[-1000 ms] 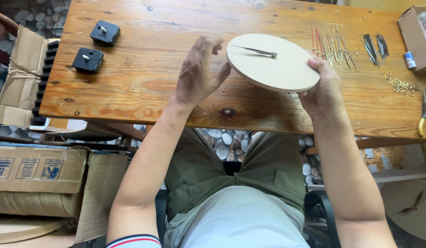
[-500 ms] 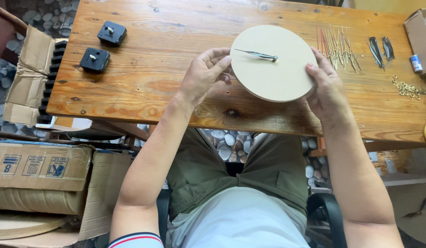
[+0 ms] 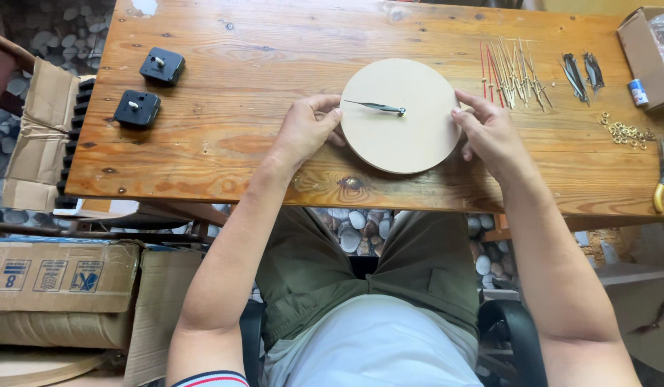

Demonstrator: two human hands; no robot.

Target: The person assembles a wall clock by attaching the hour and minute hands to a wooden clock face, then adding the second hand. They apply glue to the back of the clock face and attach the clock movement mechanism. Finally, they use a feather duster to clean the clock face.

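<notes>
- The disc [image 3: 400,122] is a round, pale, unpainted board lying flat on the table [image 3: 274,43], at the centre of the frame near the table's near edge.
- One dark hand-pointer [image 3: 371,106] sits on the disc, fixed at a small metal hub [image 3: 401,111] in the middle and pointing to the left of the frame.
- The left hand [image 3: 303,132] lies at the disc's left rim, fingers curled, thumb and forefinger touching the edge; it grips the rim lightly rather than closing into a fist.
- The right hand [image 3: 489,132] lies at the disc's right rim, fingers bent, fingertips touching the edge in the same light hold.
- Both forearms run down from the hands to the lower edge of the frame, elbows out, over the person's lap.
- Two black square clock units [image 3: 149,89] lie at the upper left of the table, well apart from the disc.
- A fan of thin pointers [image 3: 511,72], red and pale metal, lies just right of the disc at the upper right.
- Dark pointers [image 3: 583,72] lie further right; below them sits a small heap of brass rings [image 3: 622,131].
- Pliers [image 3: 663,175] with a yellow grip lie at the right edge.
- A cardboard box [image 3: 640,50] stands at the upper right corner; its contents cannot be told.
- More cardboard boxes [image 3: 52,279] stand at the lower left, closed.
</notes>
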